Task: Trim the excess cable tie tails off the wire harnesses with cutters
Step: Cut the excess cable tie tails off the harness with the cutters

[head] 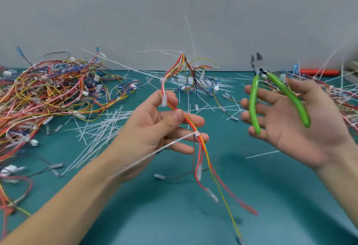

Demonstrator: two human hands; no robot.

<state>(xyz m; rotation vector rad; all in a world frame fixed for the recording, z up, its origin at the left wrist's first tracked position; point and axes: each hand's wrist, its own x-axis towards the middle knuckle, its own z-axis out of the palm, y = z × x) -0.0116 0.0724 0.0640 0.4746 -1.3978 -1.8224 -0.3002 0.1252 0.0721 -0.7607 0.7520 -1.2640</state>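
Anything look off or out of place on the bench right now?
Nothing damaged. White cut cable-tie tails lie scattered over the teal mat, expected offcuts. The held red-and-yellow wire harness keeps one long untrimmed tail; the green-handled cutters sit open.

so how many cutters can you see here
1. The green-handled cutters lie in the right hand, jaws open and pointing up, while the left hand pinches the wire harness. Another pair could be buried under the wire piles.
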